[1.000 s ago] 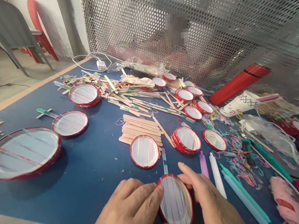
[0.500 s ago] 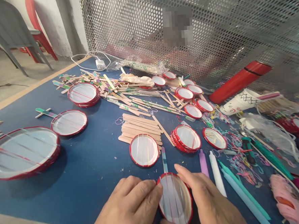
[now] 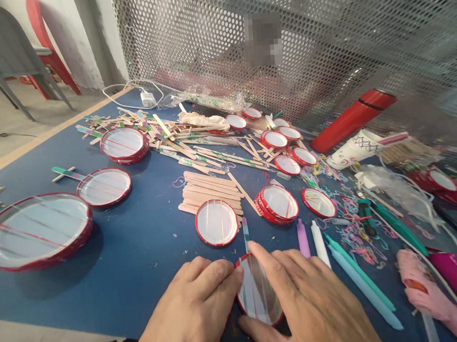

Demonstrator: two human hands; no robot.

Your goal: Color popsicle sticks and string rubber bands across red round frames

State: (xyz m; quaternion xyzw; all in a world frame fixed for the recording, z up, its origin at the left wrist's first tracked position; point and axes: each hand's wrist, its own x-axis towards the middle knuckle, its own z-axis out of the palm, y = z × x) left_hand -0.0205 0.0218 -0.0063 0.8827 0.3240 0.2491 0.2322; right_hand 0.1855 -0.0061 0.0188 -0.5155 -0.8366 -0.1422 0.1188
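Observation:
Close in front of me lies a small toy banjo (image 3: 258,293), a round red-rimmed lid with bands stretched across it. Its painted craft stick neck (image 3: 246,233) points away from me. My left hand (image 3: 193,302) is closed against the left rim, its fingers together. My right hand (image 3: 309,292) wraps the other side, with the index finger at the top rim and the thumb at the bottom, covering the right part. Just beyond is another lid with bands (image 3: 216,222), partly over a row of plain craft sticks (image 3: 212,188).
A stack of lids (image 3: 277,204) and several markers (image 3: 361,279) lie at the right, with loose rubber bands (image 3: 354,235) behind. Finished banjos (image 3: 104,186) sit at the left. A red bottle (image 3: 353,119) leans by the perforated metal screen (image 3: 190,44).
My right hand has come further left over the toy banjo, covering more of its right side. The left hand keeps its place at the left rim. The view has shifted slightly.

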